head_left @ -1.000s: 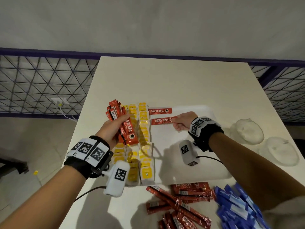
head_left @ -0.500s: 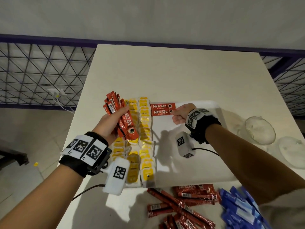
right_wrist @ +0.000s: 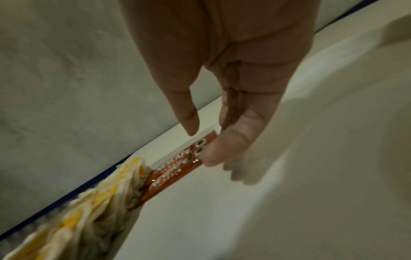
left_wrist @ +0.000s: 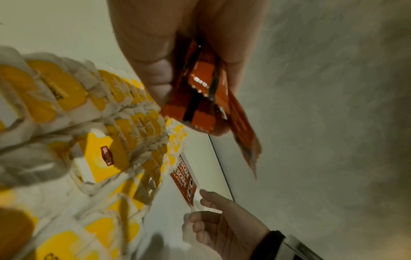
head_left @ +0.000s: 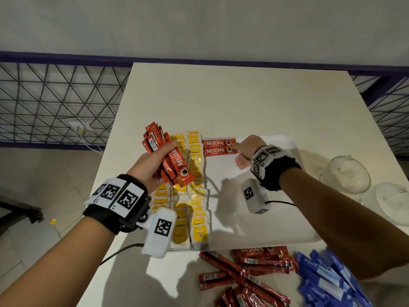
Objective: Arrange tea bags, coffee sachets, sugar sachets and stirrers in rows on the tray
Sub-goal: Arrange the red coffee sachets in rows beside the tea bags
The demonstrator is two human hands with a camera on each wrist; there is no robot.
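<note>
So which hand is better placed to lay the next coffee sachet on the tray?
Right hand: free, at the two placed sachets on the tray. Left hand holds the bundle of sachets.

Red coffee sachets point(head_left: 218, 147) with white lettering lie on a white tray point(head_left: 261, 218) beside yellow-and-white tea bags point(head_left: 194, 209); blue sugar sachets point(head_left: 327, 278) nearby.

I'm looking at a plain grey wall point(head_left: 199, 23), black wire-mesh railing point(head_left: 55, 100), white square table point(head_left: 232, 100), and beige tiled floor point(head_left: 44, 169).
</note>
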